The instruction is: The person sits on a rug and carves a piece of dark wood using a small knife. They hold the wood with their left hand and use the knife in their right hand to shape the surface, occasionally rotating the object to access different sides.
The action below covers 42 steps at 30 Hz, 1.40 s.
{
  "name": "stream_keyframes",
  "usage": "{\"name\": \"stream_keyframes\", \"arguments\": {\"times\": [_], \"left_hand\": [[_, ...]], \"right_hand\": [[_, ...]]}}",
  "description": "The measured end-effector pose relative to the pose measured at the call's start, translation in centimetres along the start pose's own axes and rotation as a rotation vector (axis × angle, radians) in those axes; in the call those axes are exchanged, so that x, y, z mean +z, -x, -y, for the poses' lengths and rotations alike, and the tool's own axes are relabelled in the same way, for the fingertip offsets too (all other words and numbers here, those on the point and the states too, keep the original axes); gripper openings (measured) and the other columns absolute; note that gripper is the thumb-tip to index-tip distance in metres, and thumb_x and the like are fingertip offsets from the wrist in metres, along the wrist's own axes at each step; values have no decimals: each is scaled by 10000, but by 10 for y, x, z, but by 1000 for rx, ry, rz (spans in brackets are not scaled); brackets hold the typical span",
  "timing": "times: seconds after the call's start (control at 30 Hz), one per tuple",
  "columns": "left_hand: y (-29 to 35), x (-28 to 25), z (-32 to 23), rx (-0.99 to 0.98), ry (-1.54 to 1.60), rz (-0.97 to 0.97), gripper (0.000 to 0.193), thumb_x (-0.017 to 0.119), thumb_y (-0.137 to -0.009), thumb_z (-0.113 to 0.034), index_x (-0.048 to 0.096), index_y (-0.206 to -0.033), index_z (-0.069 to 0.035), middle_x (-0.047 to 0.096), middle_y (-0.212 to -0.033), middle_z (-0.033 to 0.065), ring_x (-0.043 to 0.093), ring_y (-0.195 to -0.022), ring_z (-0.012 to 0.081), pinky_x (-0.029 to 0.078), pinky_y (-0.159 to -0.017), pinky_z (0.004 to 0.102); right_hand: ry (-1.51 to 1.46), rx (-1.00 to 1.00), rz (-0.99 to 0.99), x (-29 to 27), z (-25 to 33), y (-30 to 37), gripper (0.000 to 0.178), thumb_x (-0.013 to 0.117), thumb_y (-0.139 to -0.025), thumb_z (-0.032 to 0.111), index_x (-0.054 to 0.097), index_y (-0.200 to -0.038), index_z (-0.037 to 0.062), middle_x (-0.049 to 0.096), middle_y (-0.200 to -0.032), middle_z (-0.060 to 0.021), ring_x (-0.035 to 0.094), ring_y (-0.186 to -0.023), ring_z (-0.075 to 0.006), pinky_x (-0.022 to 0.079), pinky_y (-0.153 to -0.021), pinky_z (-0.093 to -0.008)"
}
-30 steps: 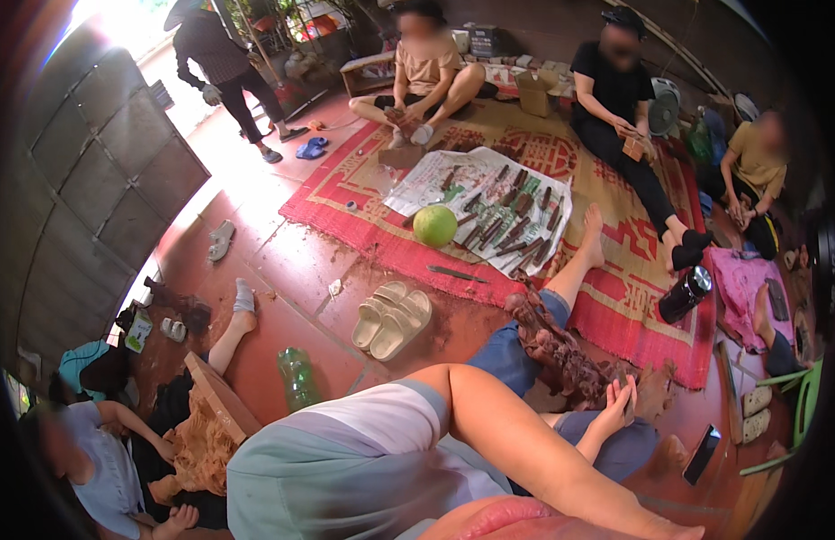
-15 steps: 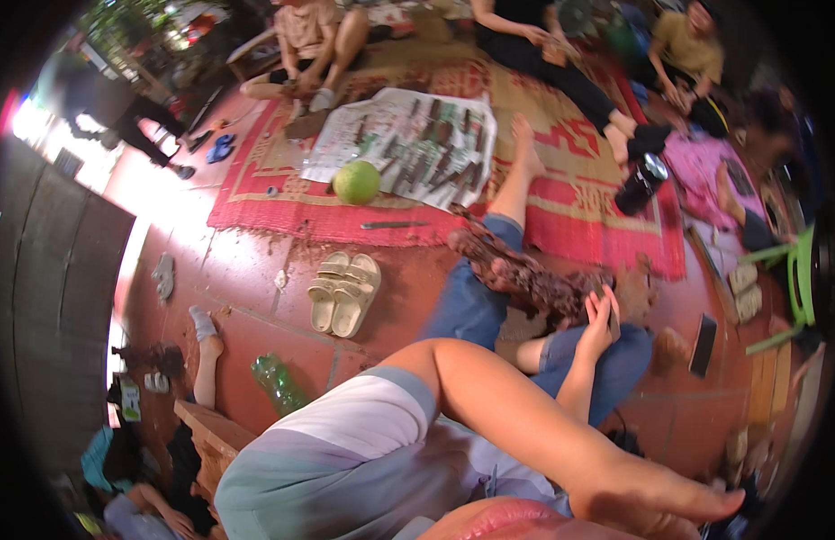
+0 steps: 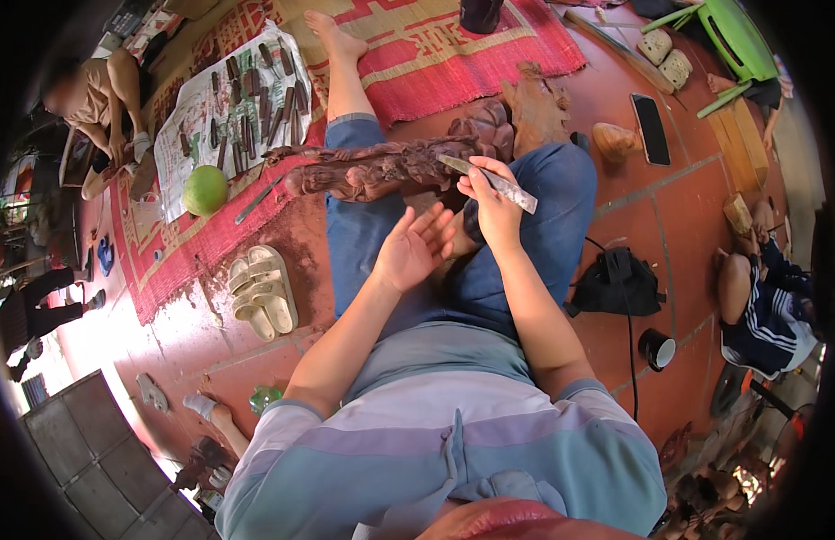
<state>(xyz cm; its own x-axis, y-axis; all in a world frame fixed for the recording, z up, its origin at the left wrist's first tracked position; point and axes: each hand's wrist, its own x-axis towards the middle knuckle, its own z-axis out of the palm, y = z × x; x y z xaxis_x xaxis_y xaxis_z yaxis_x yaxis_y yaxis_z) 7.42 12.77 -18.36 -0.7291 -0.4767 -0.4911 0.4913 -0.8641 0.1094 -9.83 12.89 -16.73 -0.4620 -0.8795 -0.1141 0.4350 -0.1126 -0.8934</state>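
A knobbly reddish-brown wood carving (image 3: pixel 372 175) lies across my legs, its figures cut in deep relief. My right hand (image 3: pixel 496 211) is closed around a flat, grey-and-white carving tool (image 3: pixel 516 193), held slantwise over the carving's near side. The tool's narrow end points left toward the wood; whether it touches cannot be told. Beside it, a little nearer to me, my left hand (image 3: pixel 417 245) is open, palm up and fingers spread, with nothing in it. Some of the carving's right part is behind my right hand and the tool.
Many carving tools (image 3: pixel 246 103) lie on a white sheet (image 3: pixel 179 121) on the red mat (image 3: pixel 417 85). Nearby are a green round fruit (image 3: pixel 205 190), a lone blade (image 3: pixel 258 200), tan sandals (image 3: pixel 262 292), a phone (image 3: pixel 650 129), a black bag (image 3: pixel 618 282) and a cup (image 3: pixel 656 349). People sit around.
My left arm, raised across the view before, has come down beside the carving with its palm open. The view has turned toward the right. My right hand stays over the carving.
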Motion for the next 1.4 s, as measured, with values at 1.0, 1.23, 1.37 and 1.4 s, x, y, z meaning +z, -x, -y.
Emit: {"name": "stream_keyframes", "arguments": {"times": [1.0,1.23,1.37,1.4], "left_hand": [[-11,-17,-50,177,-166,48,633,375,-940,-539,405,-1380,-85,439,-1394,95,493,-1154,259,386,-962,392],[-13,-16,-45,230,-76,23,806,295,-881,-691,429,-1361,-56,430,-1402,96,481,-1141,263,374,-969,395],[-13,-15,-46,226,-100,29,868,269,-852,-738,436,-1355,-50,430,-1403,100,479,-1149,265,357,-987,399],[-13,-16,-46,225,-94,47,885,264,-844,-748,433,-1357,-46,432,-1401,101,478,-1154,265,354,-990,400]], "right_hand": [[715,-506,122,39,3,-14,160,640,-802,-6,632,-959,25,627,-853,-101,624,-761,-206,492,-671,-279],[802,-649,225,48,6,-4,142,639,-789,-38,631,-919,19,622,-827,-115,627,-732,-237,487,-639,-281],[777,-625,179,50,8,-14,129,635,-805,-37,633,-928,1,624,-815,-106,625,-707,-174,473,-615,-256],[806,-644,190,50,5,-13,127,635,-808,-36,634,-929,-1,624,-813,-104,623,-704,-165,472,-611,-255]]}}
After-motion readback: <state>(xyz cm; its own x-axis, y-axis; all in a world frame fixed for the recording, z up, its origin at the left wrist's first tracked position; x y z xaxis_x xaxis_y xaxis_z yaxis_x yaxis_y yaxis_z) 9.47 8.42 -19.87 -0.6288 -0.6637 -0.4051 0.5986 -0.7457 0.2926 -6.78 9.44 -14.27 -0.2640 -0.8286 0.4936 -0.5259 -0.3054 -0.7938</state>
